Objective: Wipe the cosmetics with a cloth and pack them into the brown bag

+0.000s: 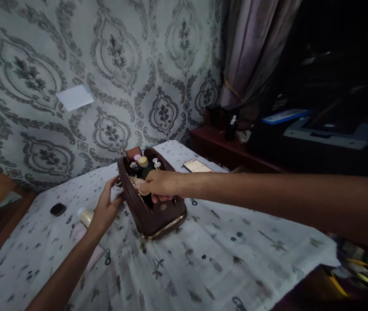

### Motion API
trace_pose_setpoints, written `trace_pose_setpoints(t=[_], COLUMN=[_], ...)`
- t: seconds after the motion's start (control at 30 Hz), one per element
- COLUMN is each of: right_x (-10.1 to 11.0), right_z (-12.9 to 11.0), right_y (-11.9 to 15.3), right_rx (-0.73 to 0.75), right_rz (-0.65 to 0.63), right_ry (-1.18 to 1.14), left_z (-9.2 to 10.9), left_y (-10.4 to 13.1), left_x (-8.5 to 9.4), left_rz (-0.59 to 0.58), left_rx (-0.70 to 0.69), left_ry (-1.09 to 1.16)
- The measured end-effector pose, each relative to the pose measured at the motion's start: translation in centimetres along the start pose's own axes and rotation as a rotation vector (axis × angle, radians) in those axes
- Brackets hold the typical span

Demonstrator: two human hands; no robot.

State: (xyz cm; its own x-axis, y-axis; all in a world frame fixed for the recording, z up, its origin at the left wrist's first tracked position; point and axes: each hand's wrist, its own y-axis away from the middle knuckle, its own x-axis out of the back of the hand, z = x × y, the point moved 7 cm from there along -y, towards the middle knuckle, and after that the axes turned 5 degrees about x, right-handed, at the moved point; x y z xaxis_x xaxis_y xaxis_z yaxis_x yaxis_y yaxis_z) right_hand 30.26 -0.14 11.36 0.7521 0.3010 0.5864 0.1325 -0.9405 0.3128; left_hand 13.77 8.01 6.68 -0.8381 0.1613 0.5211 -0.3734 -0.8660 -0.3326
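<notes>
An open brown bag (167, 218) with gold zips lies on the patterned white cloth. Several bottles stand in its far part, among them one with a round beige cap (143, 161). My right hand (160, 183) reaches over the bag's opening, fingers closed round a pale item (138, 185) that I cannot make out. At the bag's left side is my left hand (108, 205), its fingers against the side and partly hidden. Left of that hand lie a cream-coloured bottle (86, 216), a pink tube (79, 231) and a small black round item (58, 209).
A lit phone (198, 166) rests on the cloth (210, 259) behind my right forearm. Behind stands the patterned wall with a white card (74, 97). At the right, a dark red shelf (216, 140) holds a dark bottle (231, 128).
</notes>
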Motion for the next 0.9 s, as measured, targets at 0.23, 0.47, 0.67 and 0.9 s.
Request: trace_pose_setpoints(t=[0.23,0.47,0.67,0.9], right_x=[0.4,0.2,-0.2,2.8], right_z=[-1.1,-1.9,-2.7,-2.1], right_y=[0.2,0.1,0.4,0.9], right_rx=[0.112,0.259,0.403,0.35], right_rz=[-0.008,-0.076,-0.118,0.086], right_ry=[0.286,0.564,0.545,0.187], left_z=[0.1,0.1,0.4,0.4], left_y=[0.0,-0.1,0.1,0.5], left_x=[0.1,-0.1,-0.2,-0.2], left_rz=[0.004,0.007,0.003,0.015], left_rx=[-0.012,-0.029,-0.013,0.021], left_ry=[-0.003,-0.011,-0.023,-0.016])
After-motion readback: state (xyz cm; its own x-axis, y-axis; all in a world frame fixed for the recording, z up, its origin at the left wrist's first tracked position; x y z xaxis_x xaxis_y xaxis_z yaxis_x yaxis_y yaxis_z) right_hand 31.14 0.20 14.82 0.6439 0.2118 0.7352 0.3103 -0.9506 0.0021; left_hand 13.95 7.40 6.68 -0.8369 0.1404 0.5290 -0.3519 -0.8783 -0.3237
